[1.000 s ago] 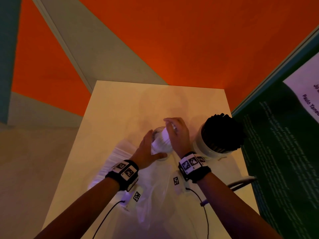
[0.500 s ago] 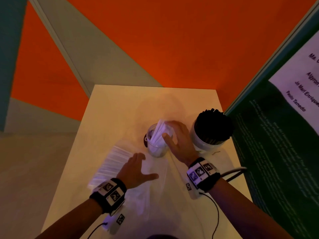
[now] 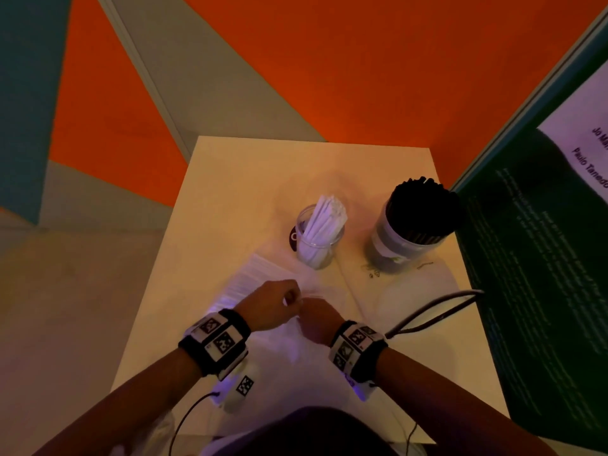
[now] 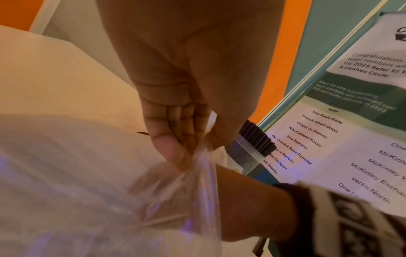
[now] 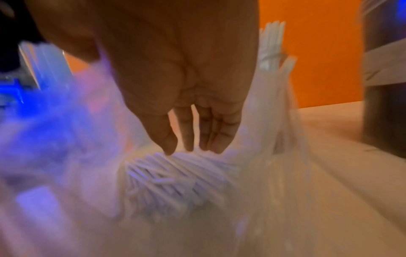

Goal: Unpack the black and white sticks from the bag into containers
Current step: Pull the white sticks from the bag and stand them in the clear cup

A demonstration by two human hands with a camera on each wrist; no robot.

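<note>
A clear cup [image 3: 319, 236] of white sticks [image 3: 325, 213] stands mid-table. To its right is a wider tub [image 3: 394, 245] packed with black sticks [image 3: 422, 209]. A clear plastic bag [image 3: 255, 279] of white sticks lies nearer me. My left hand [image 3: 279, 302] pinches the bag's mouth [image 4: 197, 161] between thumb and fingers. My right hand [image 3: 317, 319] reaches into the bag, its fingers [image 5: 191, 137] straight, their tips at the ends of the bundled white sticks [image 5: 173, 175]. It holds nothing.
The small cream table [image 3: 246, 179] stands against an orange wall. A dark green poster board [image 3: 543, 274] rises along its right edge. A black cable [image 3: 434, 311] loops over the right side, and a flat empty bag [image 3: 414, 291] lies under the black-stick tub.
My right hand left the cup, where the white sticks now stand, and came back into the bag. My left hand moved from lying flat on the bag to pinching its mouth.
</note>
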